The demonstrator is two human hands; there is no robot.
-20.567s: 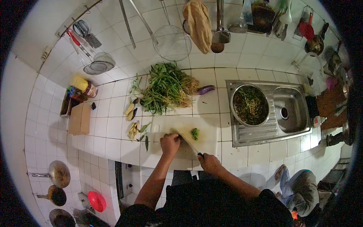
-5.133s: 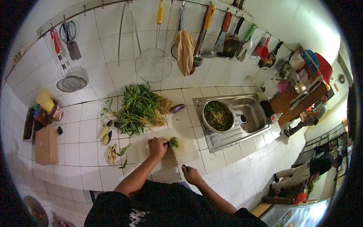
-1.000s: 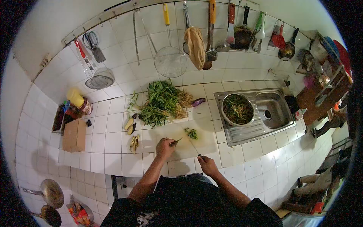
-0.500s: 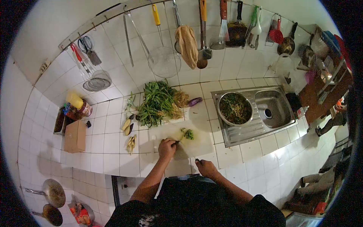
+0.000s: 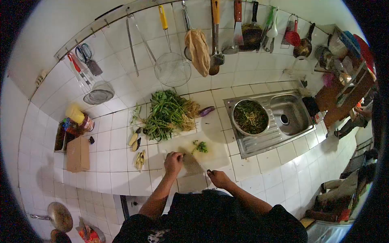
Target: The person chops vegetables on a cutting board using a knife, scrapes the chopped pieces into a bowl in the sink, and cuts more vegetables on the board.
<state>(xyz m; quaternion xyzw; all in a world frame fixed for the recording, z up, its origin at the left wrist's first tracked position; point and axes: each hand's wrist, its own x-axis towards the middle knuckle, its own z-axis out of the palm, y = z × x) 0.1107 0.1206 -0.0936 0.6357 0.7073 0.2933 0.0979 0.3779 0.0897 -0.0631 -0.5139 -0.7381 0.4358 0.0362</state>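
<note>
My right hand (image 5: 219, 178) is closed round the dark handle of a knife (image 5: 204, 167), its thin blade pointing left over the white cutting board (image 5: 219, 158). At the board's left part my left hand (image 5: 173, 163) has its fingers pinched together; whatever they hold is too small to name. Just beyond the hands lies a small heap of chopped greens (image 5: 200, 146). Behind the board rests a big bunch of leafy greens (image 5: 164, 117) with pale roots, beside a purple eggplant (image 5: 207, 111). Left of the board are cut eggplant pieces (image 5: 134, 140) and pale strips (image 5: 140, 160).
A metal bowl (image 5: 236, 126) of chopped greens stands on the drainboard of the steel sink (image 5: 279, 142). A cardboard box (image 5: 78, 154) sits at the counter's left end. Strainers (image 5: 172, 69) and other utensils hang along the tiled wall. Another person's legs (image 5: 351, 126) show at far right.
My left hand has shifted slightly left and down, and the dark piece at its fingertips no longer shows clearly. The knife blade shows more clearly beside my right hand. The view has tilted slightly.
</note>
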